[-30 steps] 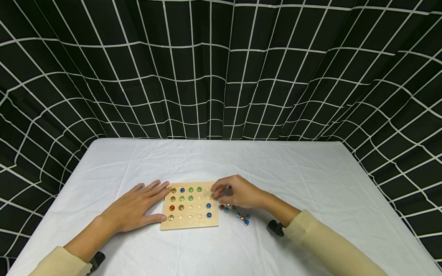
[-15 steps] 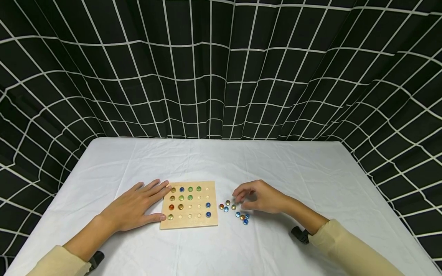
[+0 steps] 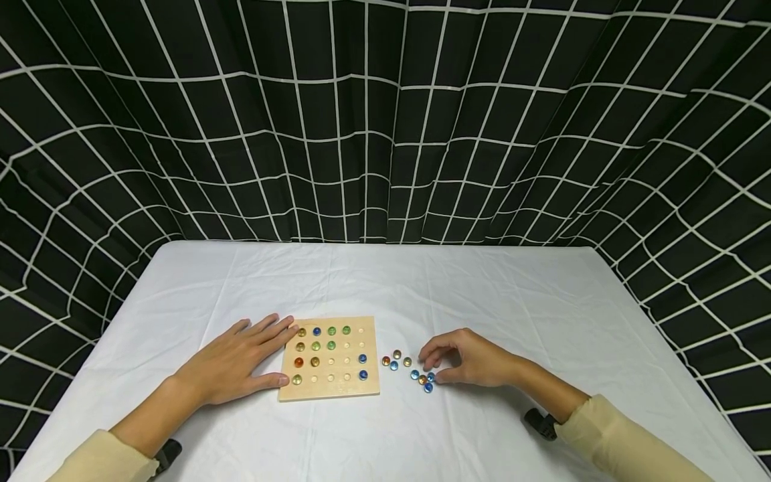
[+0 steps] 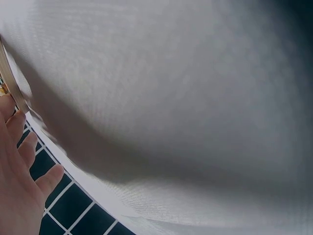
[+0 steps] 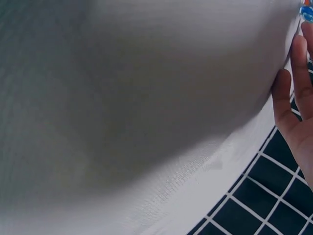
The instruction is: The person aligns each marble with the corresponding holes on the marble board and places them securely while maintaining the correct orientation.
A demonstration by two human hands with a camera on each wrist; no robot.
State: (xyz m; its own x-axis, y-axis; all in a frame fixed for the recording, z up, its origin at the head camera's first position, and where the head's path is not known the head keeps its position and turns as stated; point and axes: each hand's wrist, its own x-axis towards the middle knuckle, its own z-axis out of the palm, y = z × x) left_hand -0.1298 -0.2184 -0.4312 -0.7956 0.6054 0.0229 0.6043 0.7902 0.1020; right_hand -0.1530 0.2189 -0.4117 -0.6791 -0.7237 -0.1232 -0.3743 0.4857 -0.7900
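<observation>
A pale wooden board (image 3: 346, 388) with rows of round hollows lies on the white-covered table. Green, blue, amber and red glass marbles sit in some hollows, such as a green marble (image 3: 331, 345). My left hand (image 3: 241, 365) lies spread at the board's left side, fingertips and thumb touching its edge. To the right of the board, my right hand (image 3: 472, 358) hovers with loosely bent fingers beside a cluster of loose marbles. Its thumb tip is close to a blue marble (image 3: 430, 377); contact is unclear. A blue marble (image 5: 307, 13) also shows beyond the fingers in the right wrist view.
Another small group of loose marbles, including a red marble (image 3: 386, 361), lies between the board and the right hand. A white cloth (image 3: 337, 442) with light creases covers the table. A black curtain (image 3: 385, 134) with white grid lines surrounds the back and sides.
My right hand has withdrawn from the board's upper right corner, moving right and then nearer to the lower loose marbles. The left hand stays in place. Marbles on the board look the same.
</observation>
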